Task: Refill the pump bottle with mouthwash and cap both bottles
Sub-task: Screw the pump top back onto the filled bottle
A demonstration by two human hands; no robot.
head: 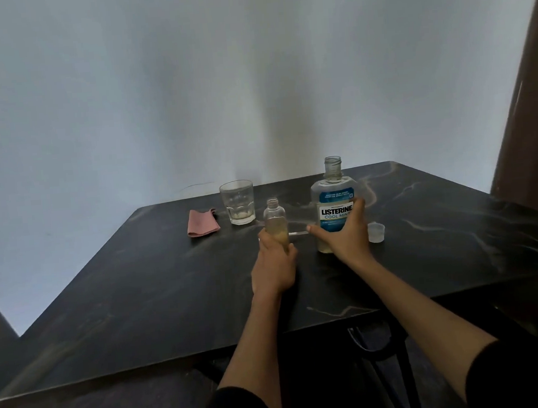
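A small clear pump bottle (275, 217) stands upright on the dark table, uncapped, with pale yellowish liquid in its lower half. My left hand (274, 264) grips its lower part. To its right stands a large Listerine mouthwash bottle (334, 195), open at the neck, with only a little liquid at the bottom. My right hand (344, 235) is wrapped round its lower body. The clear mouthwash cap (376, 232) sits on the table just right of that hand. A thin white tube (297, 233) lies between the two bottles; the pump head is hidden.
A glass tumbler (238, 202) stands behind the pump bottle at the back, and a folded pink cloth (202, 222) lies left of it. The dark marbled table (139, 294) runs to a white wall. A brown curtain (530, 102) hangs at the right.
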